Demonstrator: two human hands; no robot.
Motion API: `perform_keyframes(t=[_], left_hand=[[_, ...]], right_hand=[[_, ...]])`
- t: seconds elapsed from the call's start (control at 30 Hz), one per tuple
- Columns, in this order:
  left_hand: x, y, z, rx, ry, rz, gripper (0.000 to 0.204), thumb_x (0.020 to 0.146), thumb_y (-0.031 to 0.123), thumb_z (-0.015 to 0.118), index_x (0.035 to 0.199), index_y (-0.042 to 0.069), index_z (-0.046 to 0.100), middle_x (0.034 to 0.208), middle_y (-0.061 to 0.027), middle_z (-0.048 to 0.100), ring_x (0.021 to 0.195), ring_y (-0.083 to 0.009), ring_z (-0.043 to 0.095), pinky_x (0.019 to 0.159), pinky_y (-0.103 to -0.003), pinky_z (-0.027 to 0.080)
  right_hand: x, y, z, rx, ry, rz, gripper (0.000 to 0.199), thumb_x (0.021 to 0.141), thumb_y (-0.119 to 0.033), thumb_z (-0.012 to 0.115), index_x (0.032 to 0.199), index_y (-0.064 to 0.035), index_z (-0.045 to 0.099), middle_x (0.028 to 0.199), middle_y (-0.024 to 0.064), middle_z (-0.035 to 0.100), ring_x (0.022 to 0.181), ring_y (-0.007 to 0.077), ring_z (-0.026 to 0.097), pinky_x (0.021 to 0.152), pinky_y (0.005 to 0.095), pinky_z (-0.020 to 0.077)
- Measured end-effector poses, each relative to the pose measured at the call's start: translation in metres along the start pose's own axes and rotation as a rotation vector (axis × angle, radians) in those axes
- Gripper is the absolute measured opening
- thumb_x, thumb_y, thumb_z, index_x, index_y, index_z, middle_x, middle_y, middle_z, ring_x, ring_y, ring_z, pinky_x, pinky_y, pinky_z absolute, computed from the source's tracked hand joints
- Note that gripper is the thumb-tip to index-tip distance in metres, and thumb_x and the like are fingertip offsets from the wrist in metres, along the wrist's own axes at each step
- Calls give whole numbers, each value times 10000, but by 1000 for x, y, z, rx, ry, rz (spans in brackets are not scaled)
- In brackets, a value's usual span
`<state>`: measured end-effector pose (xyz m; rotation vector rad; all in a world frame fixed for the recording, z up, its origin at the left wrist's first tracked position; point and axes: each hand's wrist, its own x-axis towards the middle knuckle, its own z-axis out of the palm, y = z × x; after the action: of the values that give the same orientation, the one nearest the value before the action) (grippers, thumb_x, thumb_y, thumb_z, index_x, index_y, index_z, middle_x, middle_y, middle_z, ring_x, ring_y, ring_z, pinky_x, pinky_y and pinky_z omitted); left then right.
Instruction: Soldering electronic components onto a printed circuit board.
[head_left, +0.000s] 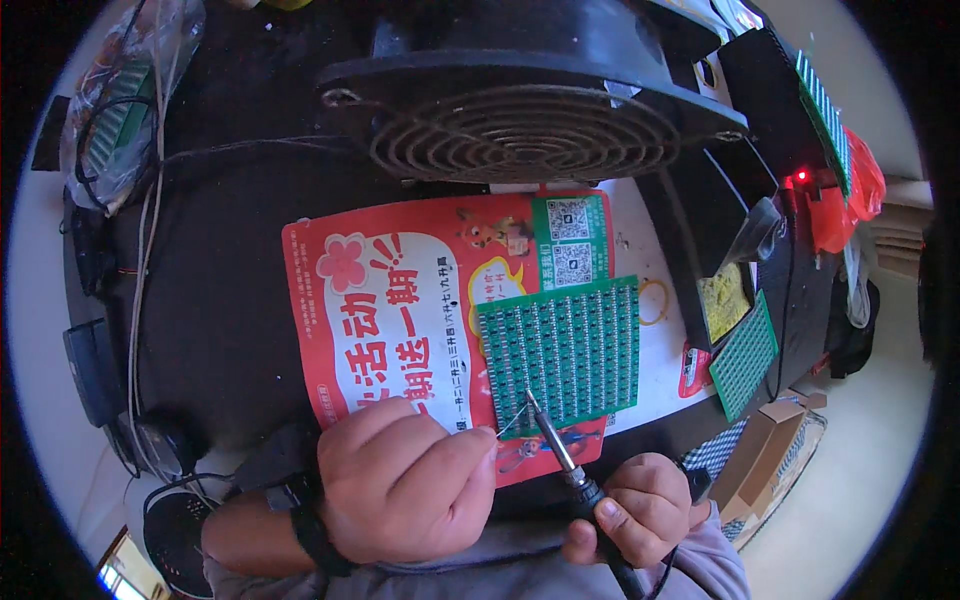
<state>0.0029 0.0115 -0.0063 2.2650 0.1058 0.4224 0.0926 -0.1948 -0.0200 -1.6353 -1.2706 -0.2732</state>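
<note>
A green circuit board panel point(570, 340) with rows of small repeated parts lies flat on a red and white printed sheet point(325, 270). My right hand point(640, 510) is closed around the dark handle of a soldering iron point(555, 443). The iron's tip points up and left, at the lower left part of the panel. In a closed pinch, my left hand point(405, 485) holds a thin strand of solder wire point(512, 420) beside the panel's lower left corner. The wire's end reaches close to the iron's tip; whether they touch I cannot tell.
A large black fan point(525, 140) stands just beyond the sheet. To the right are a yellow sponge point(727, 305), a second green panel point(746, 358) and a cardboard box point(765, 455). Cables point(146, 260) and a plastic bag with boards point(125, 100) lie at left.
</note>
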Motion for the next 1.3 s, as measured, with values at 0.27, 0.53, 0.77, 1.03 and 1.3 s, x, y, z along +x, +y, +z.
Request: perform_keyframes(t=[0.27,0.53,0.77,1.03,1.3], left_hand=[[2,-1,1,-3,-17,-2,180,611,-25,707,758,37,624,570,-46,511,450,-211,495,432,-319,389],[2,0,2,5,-24,-7,174,599,-18,716,736,42,628,560,-42,495,447,-210,476,424,-322,370],[1,-2,3,20,-80,14,204,594,3,725,773,40,636,578,-47,507,461,-213,489,430,-328,382],[5,-1,-4,129,-214,28,315,578,123,803,841,24,660,629,-38,527,531,-207,513,478,-335,402],[0,2,2,194,-192,44,306,598,136,808,833,15,655,645,-48,540,538,-204,514,498,-331,404]], right_hand=[[-1,-1,-2,2,-12,-4,188,644,-88,728,748,-24,585,536,8,488,416,124,441,354,244,338],[0,-3,-8,-18,-128,6,240,681,-139,689,855,-36,558,651,32,479,488,144,472,389,238,390],[-1,-3,-12,-15,-148,19,240,692,-154,690,851,-40,551,659,34,476,490,143,478,388,242,396],[-2,-3,-15,25,-140,6,242,706,-143,678,878,-37,544,660,38,479,498,148,486,391,242,399],[-8,3,-25,-21,79,41,261,809,-206,587,978,-21,515,642,50,457,504,153,438,420,269,348]])
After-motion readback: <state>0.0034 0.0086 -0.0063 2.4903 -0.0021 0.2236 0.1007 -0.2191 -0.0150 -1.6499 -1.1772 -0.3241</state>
